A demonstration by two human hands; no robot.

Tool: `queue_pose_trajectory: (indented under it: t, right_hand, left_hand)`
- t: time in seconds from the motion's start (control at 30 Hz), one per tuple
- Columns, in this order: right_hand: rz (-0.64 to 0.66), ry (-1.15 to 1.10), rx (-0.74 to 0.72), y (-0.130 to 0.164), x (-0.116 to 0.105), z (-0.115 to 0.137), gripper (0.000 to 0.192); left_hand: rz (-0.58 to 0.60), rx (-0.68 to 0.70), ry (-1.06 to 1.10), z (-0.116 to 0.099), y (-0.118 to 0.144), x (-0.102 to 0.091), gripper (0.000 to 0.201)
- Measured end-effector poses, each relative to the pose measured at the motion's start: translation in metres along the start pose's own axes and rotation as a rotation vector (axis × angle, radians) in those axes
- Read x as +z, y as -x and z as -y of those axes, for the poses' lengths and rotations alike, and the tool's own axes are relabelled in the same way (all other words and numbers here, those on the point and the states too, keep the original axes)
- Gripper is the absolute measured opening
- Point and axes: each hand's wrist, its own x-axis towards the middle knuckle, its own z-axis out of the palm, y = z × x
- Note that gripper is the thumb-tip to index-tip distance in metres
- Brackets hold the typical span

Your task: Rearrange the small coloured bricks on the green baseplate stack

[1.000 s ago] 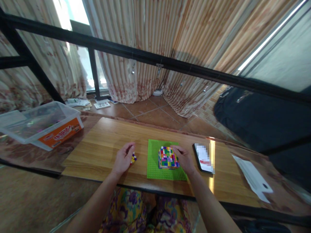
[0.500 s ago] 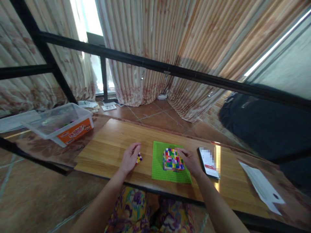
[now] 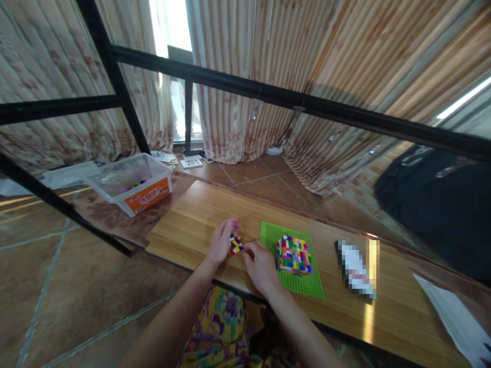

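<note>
Head view: a cluster of small coloured bricks (image 3: 235,244) is seen just below the centre of the frame, between the two hands. It is flanked on its left by the left hand (image 3: 221,240), whose fingers are curved beside it; whether they are pressed on the bricks, or the bricks are borne by the worktop (image 3: 203,204), cannot be told. At its right edge the fingers of the right hand (image 3: 261,263) are bunched; whether a brick is pinched there cannot be made out.

Right of centre, a multicoloured brick block (image 3: 294,255) is set on a green baseplate (image 3: 303,286), whose left edge is partly covered by the right hand. Farther right, a phone (image 3: 355,268) is laid on the worktop, blurred by pixels. A white sheet (image 3: 452,317) is seen at the lower right.

At the left, a clear tub (image 3: 151,194) with an orange label is placed beyond the worktop's end, with coloured bits inside. Across the upper frame, the curtains (image 3: 226,41) are crossed by a black bar (image 3: 230,84).
</note>
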Motion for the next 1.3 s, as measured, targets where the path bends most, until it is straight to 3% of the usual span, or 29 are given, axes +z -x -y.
queue_pose_trajectory:
  t: [0.33, 0.93, 1.1, 1.3]
  right_hand:
    - [0.046, 0.044, -0.109, -0.006, 0.013, 0.001, 0.025]
    - [0.07, 0.169, -0.105, -0.012, 0.008, -0.004, 0.016]
    - [0.0, 0.04, -0.099, -0.009, 0.001, 0.001, 0.018]
    - [-0.168, -0.267, 0.019, 0.013, -0.032, 0.003, 0.023]
  left_hand:
    - [-0.013, -0.048, 0.022, 0.0, -0.002, 0.0, 0.047]
    - [-0.035, -0.026, -0.057, -0.005, -0.002, 0.0, 0.046]
    - [-0.041, -0.015, -0.041, -0.002, -0.003, -0.001, 0.046]
    - [-0.046, -0.043, -0.006, 0.0, -0.002, 0.0, 0.045]
